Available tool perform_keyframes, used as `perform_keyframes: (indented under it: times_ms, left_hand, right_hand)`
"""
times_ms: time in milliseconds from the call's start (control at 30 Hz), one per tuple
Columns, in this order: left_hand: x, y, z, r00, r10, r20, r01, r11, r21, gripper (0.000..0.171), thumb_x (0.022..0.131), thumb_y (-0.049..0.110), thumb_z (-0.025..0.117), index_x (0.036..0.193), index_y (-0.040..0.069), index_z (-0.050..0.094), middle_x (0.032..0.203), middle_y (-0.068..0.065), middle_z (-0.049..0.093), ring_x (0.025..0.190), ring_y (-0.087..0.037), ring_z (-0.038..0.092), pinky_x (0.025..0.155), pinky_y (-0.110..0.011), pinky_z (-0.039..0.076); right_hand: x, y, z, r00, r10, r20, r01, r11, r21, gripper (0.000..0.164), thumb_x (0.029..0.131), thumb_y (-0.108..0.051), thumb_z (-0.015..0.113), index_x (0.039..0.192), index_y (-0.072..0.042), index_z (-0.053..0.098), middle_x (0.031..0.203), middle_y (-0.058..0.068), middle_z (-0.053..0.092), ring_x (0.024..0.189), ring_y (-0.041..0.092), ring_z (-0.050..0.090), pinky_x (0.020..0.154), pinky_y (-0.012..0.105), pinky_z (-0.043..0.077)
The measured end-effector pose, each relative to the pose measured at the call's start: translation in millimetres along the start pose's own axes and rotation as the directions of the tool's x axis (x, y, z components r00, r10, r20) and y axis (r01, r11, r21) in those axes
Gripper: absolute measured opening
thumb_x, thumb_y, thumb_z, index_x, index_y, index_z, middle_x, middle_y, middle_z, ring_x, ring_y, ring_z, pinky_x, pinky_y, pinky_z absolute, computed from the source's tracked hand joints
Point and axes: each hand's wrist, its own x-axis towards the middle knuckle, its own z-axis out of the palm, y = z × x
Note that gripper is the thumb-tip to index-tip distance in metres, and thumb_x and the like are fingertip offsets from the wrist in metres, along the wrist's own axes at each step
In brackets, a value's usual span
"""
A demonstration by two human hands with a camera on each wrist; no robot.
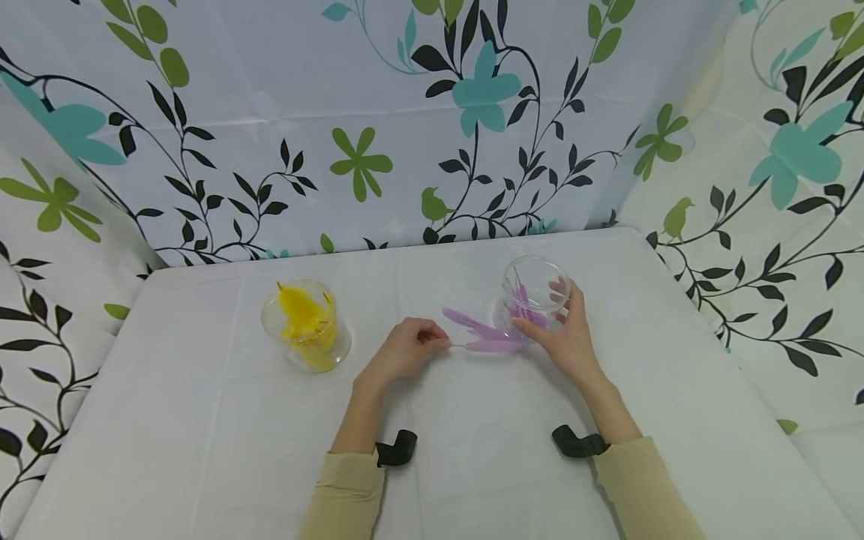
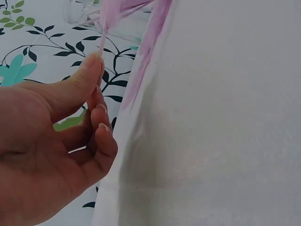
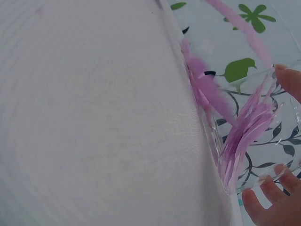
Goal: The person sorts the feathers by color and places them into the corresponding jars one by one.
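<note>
My left hand (image 1: 405, 351) pinches the bare quill end of a purple feather (image 1: 493, 346) between thumb and fingertips; its vane points right, towards a clear cup. The right hand (image 1: 572, 334) grips that clear cup (image 1: 536, 279) from its right side, with the thumb on one side and the fingers spread on the other. Several purple feathers (image 3: 249, 132) lie bunched inside the cup, as the right wrist view shows. Another purple feather (image 1: 466, 322) lies between the two hands, at the left of the cup and just beyond the pinched one.
Left of my left hand stands a second clear cup (image 1: 344, 345) holding yellow feathers (image 1: 304, 311), some rising above its rim. A white cloth (image 1: 223, 450) covers the table. Patterned curtains (image 1: 256, 90) hang behind it and at both sides.
</note>
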Motion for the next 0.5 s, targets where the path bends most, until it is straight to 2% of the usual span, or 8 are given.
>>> perform_keyframes:
  times_ms: [100,200,367,500]
  left_hand:
    - [-1.7,2.3,-5.4,0.999,0.035,0.041,-0.033,0.998,-0.053,0.011,0.094,0.025,0.071,0.094,0.014,0.074,0.087,0.002,0.066,0.085,-0.015,0.057,0.075,-0.027,0.049]
    - [-3.9,5.7,-10.3,0.997,0.066,0.051,-0.060,0.992,-0.115,0.012,0.095,0.026,0.070,0.097,0.014,0.073,0.091,0.000,0.068,0.088,-0.017,0.057,0.073,-0.028,0.050]
    - [-7.2,12.0,-17.2,0.995,0.103,0.004,-0.101,0.979,-0.180,0.015,0.095,0.028,0.070,0.101,0.014,0.074,0.097,-0.004,0.071,0.090,-0.020,0.058,0.075,-0.031,0.051]
    - [-9.9,17.4,-21.3,0.994,0.096,-0.052,-0.105,0.970,-0.221,0.018,0.095,0.031,0.070,0.102,0.016,0.074,0.100,-0.001,0.072,0.093,-0.019,0.060,0.081,-0.034,0.052]
  right_hand:
    - [5,13,1,1.000,0.007,-0.003,-0.007,1.000,0.003,0.097,0.084,-0.018,0.081,0.154,-0.005,0.015,0.155,0.020,0.030,0.142,0.040,0.030,0.117,0.061,0.029]
    - [10,29,3,1.000,-0.005,-0.014,0.005,1.000,-0.003,0.099,0.083,-0.021,0.083,0.155,-0.010,0.016,0.155,0.015,0.031,0.142,0.036,0.031,0.117,0.059,0.030]
    - [13,42,3,0.998,-0.055,-0.024,0.055,0.998,-0.013,0.100,0.082,-0.020,0.083,0.156,-0.013,0.016,0.155,0.012,0.032,0.143,0.035,0.032,0.116,0.058,0.033]
    - [12,40,3,0.999,-0.036,-0.017,0.036,0.999,-0.012,0.101,0.082,-0.024,0.084,0.156,-0.014,0.016,0.156,0.010,0.032,0.143,0.033,0.032,0.116,0.058,0.033]
